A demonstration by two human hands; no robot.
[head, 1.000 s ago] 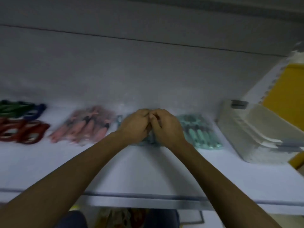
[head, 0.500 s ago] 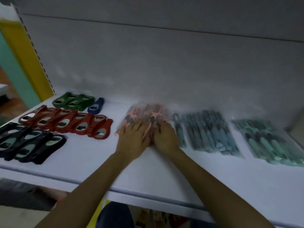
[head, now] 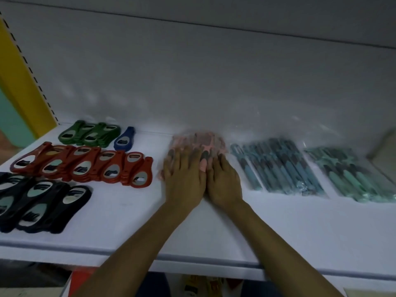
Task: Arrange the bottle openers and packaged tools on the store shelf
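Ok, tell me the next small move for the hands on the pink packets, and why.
Probably draw the pink packets a little toward the front of the shelf, squaring the pile. The left hand and right hand both lie flat on it, and its near end seems to sit further back than the blue packets beside it.

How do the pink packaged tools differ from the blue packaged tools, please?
The pink packaged tools lie under the left hand and right hand; the blue packaged tools lie untouched. Pink ones neighbour the red bottle openers, blue ones the teal packaged tools. Both are plastic-wrapped.
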